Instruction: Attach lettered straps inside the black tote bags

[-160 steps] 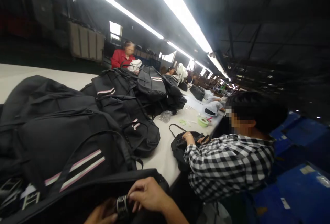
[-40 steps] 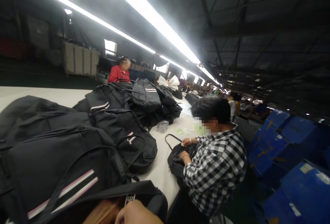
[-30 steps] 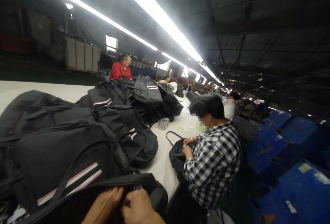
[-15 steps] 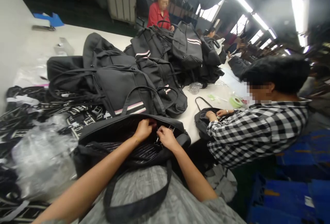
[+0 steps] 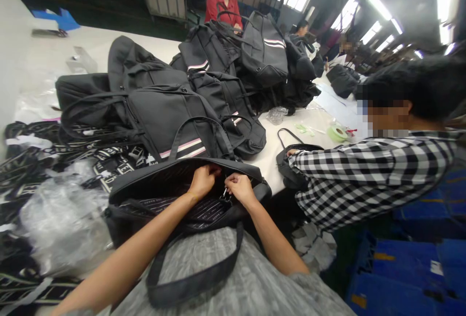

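An open black bag [image 5: 156, 194] with a striped lining lies at the table's near edge, partly on my lap. My left hand [image 5: 204, 180] is inside its mouth, fingers closed on the upper rim. My right hand [image 5: 238, 189] pinches a small metal zipper pull [image 5: 224, 193] at the bag's opening, close beside the left hand. A black strap [image 5: 192, 282] from the bag loops down over my grey-clad lap.
Several black bags [image 5: 174, 112] with pink stripes are piled on the white table [image 5: 284, 146]. Crumpled clear plastic [image 5: 61, 214] and printed straps [image 5: 32, 156] lie at left. A person in a checked shirt [image 5: 367, 175] works on another bag at right; a person in red [image 5: 224, 3] sits across. Blue crates [image 5: 407, 277] stand low right.
The view swung down from the ceiling lights onto my lap and the open bag. My hands now sit together at the bag's mouth, the right one on the zipper pull.
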`<state>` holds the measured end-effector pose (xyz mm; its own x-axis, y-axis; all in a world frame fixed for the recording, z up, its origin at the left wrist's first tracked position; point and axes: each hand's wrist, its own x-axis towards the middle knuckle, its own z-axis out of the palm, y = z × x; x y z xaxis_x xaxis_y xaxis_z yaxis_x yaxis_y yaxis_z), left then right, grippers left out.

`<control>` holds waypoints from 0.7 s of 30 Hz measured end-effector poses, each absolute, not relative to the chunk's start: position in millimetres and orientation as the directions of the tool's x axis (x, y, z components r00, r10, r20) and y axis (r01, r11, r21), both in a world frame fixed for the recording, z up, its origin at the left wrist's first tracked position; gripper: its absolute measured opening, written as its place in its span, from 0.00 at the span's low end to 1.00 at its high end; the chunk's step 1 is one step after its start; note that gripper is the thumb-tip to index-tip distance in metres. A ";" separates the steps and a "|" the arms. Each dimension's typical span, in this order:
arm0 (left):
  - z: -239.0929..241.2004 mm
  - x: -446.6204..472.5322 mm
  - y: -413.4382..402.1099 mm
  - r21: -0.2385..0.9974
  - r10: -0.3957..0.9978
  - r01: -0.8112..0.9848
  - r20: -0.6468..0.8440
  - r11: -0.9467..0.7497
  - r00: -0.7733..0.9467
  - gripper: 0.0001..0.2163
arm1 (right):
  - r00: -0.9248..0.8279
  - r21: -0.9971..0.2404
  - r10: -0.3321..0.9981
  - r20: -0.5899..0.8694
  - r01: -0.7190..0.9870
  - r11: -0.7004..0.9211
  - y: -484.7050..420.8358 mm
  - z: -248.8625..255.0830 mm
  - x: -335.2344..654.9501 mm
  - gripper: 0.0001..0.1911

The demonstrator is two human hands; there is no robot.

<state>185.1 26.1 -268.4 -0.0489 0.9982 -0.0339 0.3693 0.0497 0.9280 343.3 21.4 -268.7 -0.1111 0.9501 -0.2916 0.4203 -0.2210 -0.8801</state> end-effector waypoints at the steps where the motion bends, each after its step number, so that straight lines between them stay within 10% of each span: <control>1: -266.9 185.8 25.1 0.926 0.998 0.375 -0.032 0.051 -0.056 0.10 | -0.117 -0.880 0.950 -0.289 0.424 -0.215 20.9 -268.4 343.3 0.04; 21: -264.8 191.2 7.6 0.816 0.981 0.555 0.195 -0.163 0.000 0.11 | -0.093 -0.835 0.958 -0.271 0.517 -0.186 16.8 -259.4 344.8 0.06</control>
